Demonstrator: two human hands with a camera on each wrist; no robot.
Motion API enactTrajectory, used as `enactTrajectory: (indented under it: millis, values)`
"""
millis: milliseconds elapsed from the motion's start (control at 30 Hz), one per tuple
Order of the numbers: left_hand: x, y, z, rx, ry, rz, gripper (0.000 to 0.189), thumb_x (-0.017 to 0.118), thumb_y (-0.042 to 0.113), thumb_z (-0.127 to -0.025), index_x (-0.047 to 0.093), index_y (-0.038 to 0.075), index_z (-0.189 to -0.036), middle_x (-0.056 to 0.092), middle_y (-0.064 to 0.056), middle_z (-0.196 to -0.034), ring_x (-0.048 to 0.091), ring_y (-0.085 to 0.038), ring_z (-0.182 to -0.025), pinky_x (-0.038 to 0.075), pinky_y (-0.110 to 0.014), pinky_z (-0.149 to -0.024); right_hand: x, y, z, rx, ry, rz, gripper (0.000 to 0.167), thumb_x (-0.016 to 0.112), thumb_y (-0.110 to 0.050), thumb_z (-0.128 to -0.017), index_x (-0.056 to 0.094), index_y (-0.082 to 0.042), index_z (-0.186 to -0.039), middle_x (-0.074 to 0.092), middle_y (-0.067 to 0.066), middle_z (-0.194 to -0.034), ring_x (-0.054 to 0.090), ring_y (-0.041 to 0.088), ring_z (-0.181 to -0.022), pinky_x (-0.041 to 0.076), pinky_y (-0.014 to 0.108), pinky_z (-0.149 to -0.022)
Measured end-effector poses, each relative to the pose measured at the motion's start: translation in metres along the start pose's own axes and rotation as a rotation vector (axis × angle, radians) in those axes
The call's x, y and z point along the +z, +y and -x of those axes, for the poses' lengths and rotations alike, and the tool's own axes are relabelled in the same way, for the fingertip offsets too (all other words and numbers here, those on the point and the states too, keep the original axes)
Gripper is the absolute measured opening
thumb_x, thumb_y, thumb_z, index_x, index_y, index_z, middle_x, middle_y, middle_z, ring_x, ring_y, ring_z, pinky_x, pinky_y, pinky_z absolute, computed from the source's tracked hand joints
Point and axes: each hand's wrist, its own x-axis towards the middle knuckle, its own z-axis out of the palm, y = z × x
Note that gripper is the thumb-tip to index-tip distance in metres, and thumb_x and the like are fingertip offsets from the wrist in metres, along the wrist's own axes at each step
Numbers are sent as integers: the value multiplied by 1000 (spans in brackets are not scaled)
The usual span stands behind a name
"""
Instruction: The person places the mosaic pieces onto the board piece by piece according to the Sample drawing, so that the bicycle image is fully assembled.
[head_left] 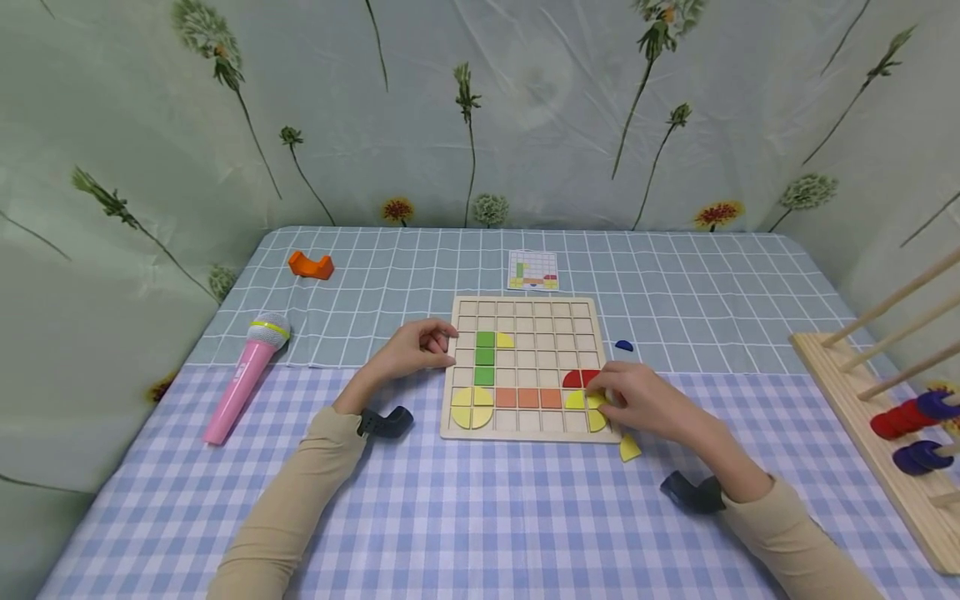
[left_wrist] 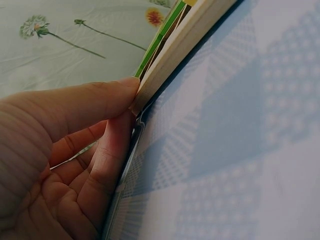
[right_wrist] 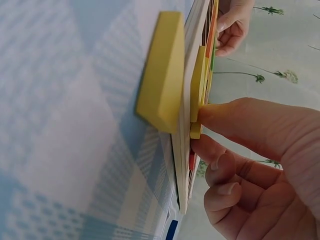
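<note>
A wooden grid board (head_left: pixel 538 425) lies on the table, with green squares (head_left: pixel 485 357), orange squares (head_left: pixel 528 398), red pieces (head_left: pixel 573 379) and a four-part yellow circle (head_left: pixel 472 407) in its cells. My left hand (head_left: pixel 417 345) grips the board's left edge; up close, the thumb (left_wrist: pixel 107 100) presses on the rim with the index finger curled below it. At the lower right, my right hand (head_left: pixel 637 398) pinches a yellow quarter-circle piece (right_wrist: pixel 195 131) between thumb and index finger, beside other yellow pieces (head_left: pixel 597 421). A loose yellow quarter-circle (head_left: pixel 630 448) lies off the board's corner.
A small blue half-round piece (head_left: pixel 624 345) lies right of the board. Behind it is a printed pattern card (head_left: pixel 533 271). To the left are a pink toy microphone (head_left: pixel 246 377) and an orange block (head_left: pixel 311 266). A wooden peg rack (head_left: pixel 870 425) with red and blue rings stands right.
</note>
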Motion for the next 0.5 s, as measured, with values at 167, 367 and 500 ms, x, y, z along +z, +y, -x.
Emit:
enactTrajectory:
  millis: [167, 367, 500]
  values:
    - [0, 1, 0, -1, 0, -2, 42, 73, 4, -77, 57, -5, -114, 57, -13, -88, 52, -8, -69, 45, -15, -63, 0, 0, 0, 6, 4, 0, 20, 70, -6, -78, 71, -7, -98, 61, -1, -84, 43, 5, -65, 39, 15, -55]
    - [0, 2, 1, 3, 2, -6, 42, 73, 4, -77, 57, -5, -114, 57, -13, -88, 51, -7, -69, 45, -15, -63, 1, 1, -1, 4, 3, 3, 19, 71, -7, -78, 71, -7, -97, 62, -1, -83, 43, 4, -64, 40, 15, -55]
    - [-1, 1, 0, 2, 3, -13, 42, 74, 5, -77, 58, -5, -114, 57, -13, -87, 51, -7, -69, 44, -15, -63, 1, 2, 0, 1, 0, -2, 19, 71, -7, -78, 71, -6, -98, 63, -1, -84, 44, 4, -64, 40, 15, -55]
